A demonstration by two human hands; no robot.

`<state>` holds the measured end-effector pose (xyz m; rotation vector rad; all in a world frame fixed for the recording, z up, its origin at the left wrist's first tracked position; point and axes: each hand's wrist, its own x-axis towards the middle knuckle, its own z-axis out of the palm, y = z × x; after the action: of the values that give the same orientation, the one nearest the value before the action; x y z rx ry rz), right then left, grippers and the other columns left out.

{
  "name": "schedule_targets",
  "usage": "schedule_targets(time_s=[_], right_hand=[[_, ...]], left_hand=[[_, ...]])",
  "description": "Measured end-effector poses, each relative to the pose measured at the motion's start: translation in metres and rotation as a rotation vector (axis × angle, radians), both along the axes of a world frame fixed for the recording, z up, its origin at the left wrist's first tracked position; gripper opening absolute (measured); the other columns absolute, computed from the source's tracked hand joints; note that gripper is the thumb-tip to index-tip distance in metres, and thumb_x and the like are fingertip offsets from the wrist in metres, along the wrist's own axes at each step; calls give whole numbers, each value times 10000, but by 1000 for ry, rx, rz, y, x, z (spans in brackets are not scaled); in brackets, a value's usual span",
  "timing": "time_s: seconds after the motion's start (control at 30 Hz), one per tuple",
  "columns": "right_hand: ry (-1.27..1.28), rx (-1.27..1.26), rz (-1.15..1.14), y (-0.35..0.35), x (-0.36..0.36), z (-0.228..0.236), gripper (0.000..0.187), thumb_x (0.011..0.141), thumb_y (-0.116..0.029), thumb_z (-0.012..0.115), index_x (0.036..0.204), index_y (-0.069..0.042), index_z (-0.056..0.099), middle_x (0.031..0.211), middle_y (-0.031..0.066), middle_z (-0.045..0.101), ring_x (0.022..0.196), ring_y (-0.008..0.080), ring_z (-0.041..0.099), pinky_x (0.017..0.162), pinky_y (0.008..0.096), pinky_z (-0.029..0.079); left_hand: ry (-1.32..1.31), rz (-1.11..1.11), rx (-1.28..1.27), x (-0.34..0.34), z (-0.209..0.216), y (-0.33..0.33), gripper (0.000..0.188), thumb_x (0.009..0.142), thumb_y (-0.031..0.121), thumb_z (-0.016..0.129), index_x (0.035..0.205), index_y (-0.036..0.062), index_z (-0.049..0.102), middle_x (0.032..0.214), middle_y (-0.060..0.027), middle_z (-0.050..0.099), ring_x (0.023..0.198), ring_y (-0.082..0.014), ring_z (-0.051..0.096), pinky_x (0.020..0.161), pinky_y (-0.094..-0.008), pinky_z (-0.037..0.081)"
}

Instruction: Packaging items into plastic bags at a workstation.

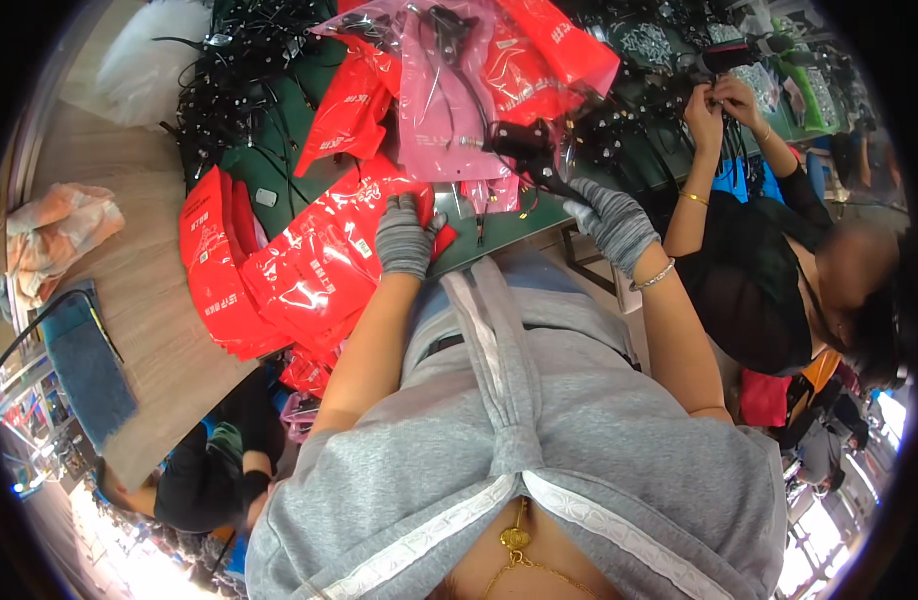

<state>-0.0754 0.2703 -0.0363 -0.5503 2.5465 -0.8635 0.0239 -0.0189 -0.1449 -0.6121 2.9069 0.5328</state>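
Here, the green desk: a dark green desk runs across the top, crowded with black corded parts and plastic bags.
Wood-topped desk: a pale desk stands at the left, carrying a blue pad, a crumpled orange-and-white bundle and a whitish plastic bag.
Room: a busy workroom with bright patches at the lower rim; one person in black works at the right, both hands raised, and another person is at the lower left.
Printing: white characters and drawings mark the red bags; paler print shows on the large pink bag.
Left hand: the grey-gloved left hand lies on a red bag, fingers over its surface near the desk's front edge; whether it pinches the plastic, I cannot tell.
Right hand: the gloved right hand grasps the lower end of a black device, which overlaps the large pink bag's lower right corner.
Count: two gloves, one bracelet at the right wrist, one blue pad; the red bags overlap too much to number.
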Motion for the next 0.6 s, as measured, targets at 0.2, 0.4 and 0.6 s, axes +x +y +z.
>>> schedule_targets(time_s=[0.2,0.4,0.6], right_hand=[[-174,183,227,-12,3,18,405,902,-278,607,1261,-94,569,1097,190,643,997,361,611,884,397,480],[17,185,376,-20,13,-8,379,927,-289,558,1273,-136,563,1105,149,647,999,330,618,873,402,488],[-14,301,391,-47,12,-11,358,913,-237,582,1261,-151,581,1067,131,655,976,308,624,856,381,500]], left_hand=[[81,-17,22,2,-9,-4,390,915,372,552,1164,71,561,1196,-236,583,977,-396,616,814,-476,509],[285,17,96,11,-13,-15,295,947,276,531,1120,46,596,1112,-215,620,980,-382,616,836,-449,501],[234,133,438,26,-3,-29,267,911,226,620,1060,6,653,996,-204,666,944,-352,641,836,-396,504]])
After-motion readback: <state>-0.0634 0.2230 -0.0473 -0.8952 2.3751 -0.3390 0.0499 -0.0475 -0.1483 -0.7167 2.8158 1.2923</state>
